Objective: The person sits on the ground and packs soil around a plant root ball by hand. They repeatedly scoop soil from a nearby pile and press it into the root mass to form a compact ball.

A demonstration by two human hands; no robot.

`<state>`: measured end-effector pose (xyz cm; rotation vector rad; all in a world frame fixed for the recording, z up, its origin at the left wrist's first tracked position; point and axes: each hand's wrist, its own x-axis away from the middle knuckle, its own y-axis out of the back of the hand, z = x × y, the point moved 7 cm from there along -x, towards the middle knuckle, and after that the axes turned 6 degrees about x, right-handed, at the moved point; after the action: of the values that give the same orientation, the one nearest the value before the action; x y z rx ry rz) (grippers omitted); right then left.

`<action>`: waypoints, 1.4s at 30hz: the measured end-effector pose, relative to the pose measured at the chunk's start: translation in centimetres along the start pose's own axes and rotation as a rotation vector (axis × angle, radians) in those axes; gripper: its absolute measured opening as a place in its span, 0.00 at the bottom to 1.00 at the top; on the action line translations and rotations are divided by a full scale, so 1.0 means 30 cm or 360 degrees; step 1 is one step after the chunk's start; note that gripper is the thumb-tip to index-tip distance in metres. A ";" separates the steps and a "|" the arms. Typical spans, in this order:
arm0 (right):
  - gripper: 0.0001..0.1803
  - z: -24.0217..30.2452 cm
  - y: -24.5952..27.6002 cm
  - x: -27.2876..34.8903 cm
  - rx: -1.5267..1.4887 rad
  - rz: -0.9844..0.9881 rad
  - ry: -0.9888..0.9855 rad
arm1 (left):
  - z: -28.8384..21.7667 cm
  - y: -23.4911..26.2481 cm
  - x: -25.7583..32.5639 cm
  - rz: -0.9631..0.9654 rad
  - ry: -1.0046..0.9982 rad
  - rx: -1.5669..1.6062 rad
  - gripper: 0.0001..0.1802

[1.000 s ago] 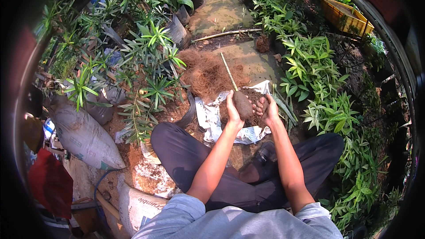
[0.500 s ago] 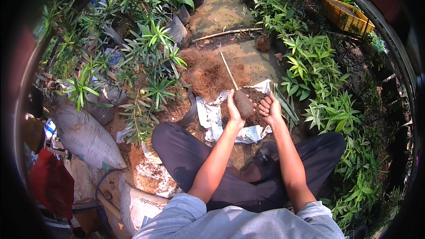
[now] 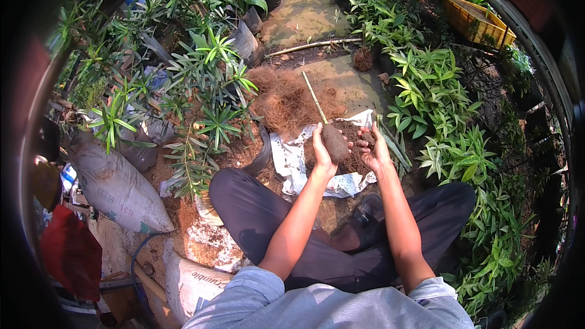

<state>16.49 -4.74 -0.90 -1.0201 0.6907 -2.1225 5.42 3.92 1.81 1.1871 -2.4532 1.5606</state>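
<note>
My left hand (image 3: 322, 153) is wrapped round a dark, egg-shaped ball of soil (image 3: 334, 142). A bare, pale green stem cutting (image 3: 313, 95) stands out of its top, leaning away to the left. Close by on the right, my right hand (image 3: 378, 155) has its fingers curled round a small clump of soil (image 3: 368, 137), apart from the ball. Beneath both hands lies a crumpled white plastic sheet (image 3: 290, 164) with loose dark soil (image 3: 355, 129) heaped on it, partly hidden by my hands.
Brown coconut fibre (image 3: 281, 99) lies in a heap just beyond the sheet. Potted leafy plants (image 3: 210, 94) crowd the left, and a green row (image 3: 466, 152) lines the right. Full sacks (image 3: 119, 189) rest at the left. A stick (image 3: 314, 45) crosses the path; a yellow crate (image 3: 478, 21) stands far right.
The fingers of my right hand have loosened from a tight fist, and the soil clump in them now shows. My left hand with the soil ball and cutting stays in place.
</note>
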 end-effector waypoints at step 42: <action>0.13 0.020 0.009 -0.011 0.0529 0.0046 0.0407 | 0.006 0.005 -0.009 -0.0014 -0.0014 0.0002 0.34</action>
<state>17.23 -4.77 -0.90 -0.5637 0.4439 -2.2682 5.60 3.97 1.50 1.2062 -2.4492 1.5582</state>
